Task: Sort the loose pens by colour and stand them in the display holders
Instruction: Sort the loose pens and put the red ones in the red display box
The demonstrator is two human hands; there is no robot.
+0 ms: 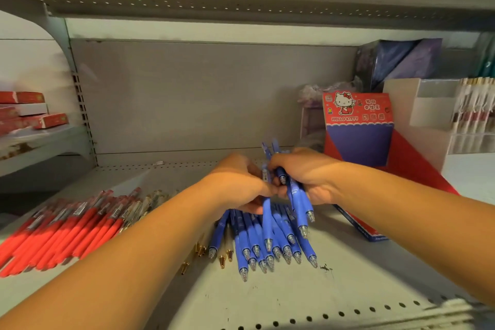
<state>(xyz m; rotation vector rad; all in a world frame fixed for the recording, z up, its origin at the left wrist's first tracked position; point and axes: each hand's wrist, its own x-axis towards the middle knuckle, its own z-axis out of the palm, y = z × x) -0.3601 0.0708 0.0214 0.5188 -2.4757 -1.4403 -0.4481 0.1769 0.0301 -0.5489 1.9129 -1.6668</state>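
The shelf (267,303) lies bare along its perforated front edge and at the back left, so there is free room there. The Hello Kitty display holder (359,126) stands back right. Red pens (67,228) fan out by the left edge. Blue pens (257,238) lie heaped mid-shelf. The left hand (235,185) and right hand (308,177) meet just above the heap, each clenched round some of them.
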